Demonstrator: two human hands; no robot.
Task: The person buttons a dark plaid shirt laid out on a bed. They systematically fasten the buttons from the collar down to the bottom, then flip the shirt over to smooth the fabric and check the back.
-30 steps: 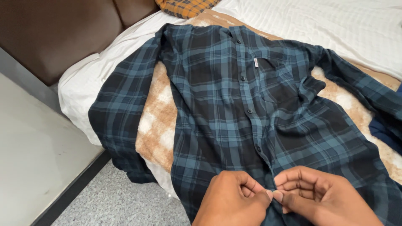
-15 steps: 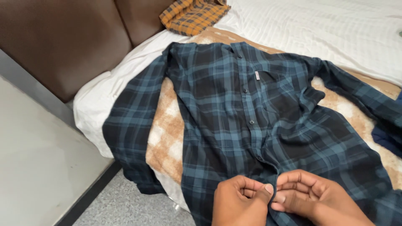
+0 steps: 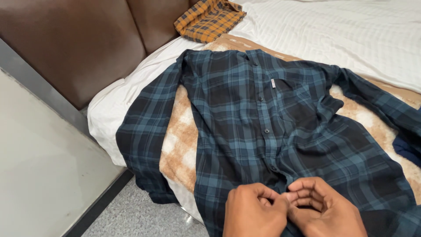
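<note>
Across the bed (image 3: 333,39), from largest item to smallest:

Bed: white ribbed cover, brown padded headboard (image 3: 74,44) to the far left of the shirt. It serves as the flat support on which the shirt is spread.

Blanket (image 3: 180,145): tan and cream, fleecy, lying directly under the shirt and showing beside both of its flanks. It gives the shirt a soft, level bed to lie on.

Dark blue-green plaid shirt (image 3: 263,109): laid front up, collar towards the headboard side, hem towards the person. One sleeve (image 3: 144,140) hangs off the bed edge left of the shirt body; the other stretches away to the right. Spread flat like this, its button placket runs straight and stays easy to reach. Upper buttons (image 3: 266,131) appear closed; the placket gapes just above the hands.

Orange plaid garment (image 3: 210,17): folded, well beyond the shirt collar, against the headboard, apart from the work.

Left hand (image 3: 254,215): at the shirt's lower placket, fingers curled narrow, pinching the fabric edge there.

Right hand (image 3: 324,210): touching the left hand, fingertips pinched on the facing edge of the placket, so both edges meet at one point. Whether a button sits between the fingers cannot be told.

Small white label (image 3: 272,83): at the shirt's chest pocket.
</note>
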